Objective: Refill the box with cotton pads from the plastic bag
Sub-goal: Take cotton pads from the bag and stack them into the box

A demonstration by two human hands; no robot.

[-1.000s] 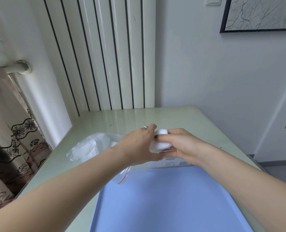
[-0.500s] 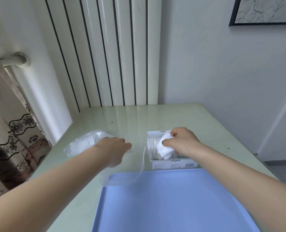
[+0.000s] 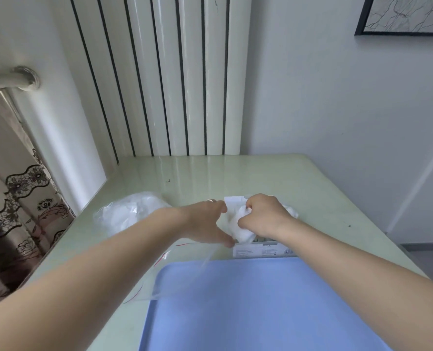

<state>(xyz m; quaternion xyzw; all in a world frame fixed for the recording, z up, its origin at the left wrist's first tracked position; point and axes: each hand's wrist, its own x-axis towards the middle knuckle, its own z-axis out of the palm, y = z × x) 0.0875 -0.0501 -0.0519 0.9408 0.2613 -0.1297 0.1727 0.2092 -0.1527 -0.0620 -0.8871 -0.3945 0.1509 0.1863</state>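
A small white box with a printed label stands on the table just beyond the blue mat. My right hand grips a bunch of white cotton pads and holds it in the box's open top. My left hand spans the box's left end, thumb on the near corner and fingers at the far corner. To the left lies the clear plastic bag with more white pads inside. Its open mouth with a red zip line trails towards the mat.
A blue mat covers the near part of the pale green table. A white ribbed radiator stands behind the table, a patterned curtain hangs at the left, and a wall is at the right.
My left hand has left the plastic bag and moved right to the box's left end. My right hand has stayed at the box with the cotton pads.
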